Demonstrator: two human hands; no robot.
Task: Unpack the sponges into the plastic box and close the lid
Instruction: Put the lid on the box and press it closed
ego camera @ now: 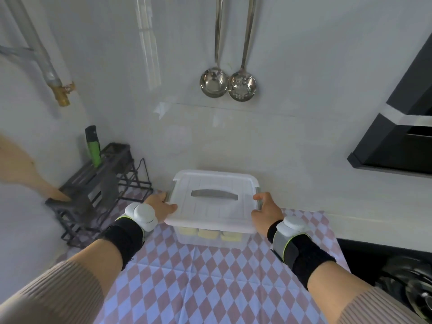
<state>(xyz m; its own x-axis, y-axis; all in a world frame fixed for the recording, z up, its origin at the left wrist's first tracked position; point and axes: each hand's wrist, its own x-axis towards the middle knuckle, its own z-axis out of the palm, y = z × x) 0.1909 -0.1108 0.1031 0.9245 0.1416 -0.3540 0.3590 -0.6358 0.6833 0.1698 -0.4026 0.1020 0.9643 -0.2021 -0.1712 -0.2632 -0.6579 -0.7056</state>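
Checked cloth | hands: left, right grip lid edges

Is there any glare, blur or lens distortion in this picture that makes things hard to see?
Head view: window glare streaks the wall tiles; the wide-angle lens bends the edges; both sleeves look soft; the plastic box, its lid and the left hand and right hand stay clear.

No lettering, label, brand mark, number or sign can be read anywhere in this view.
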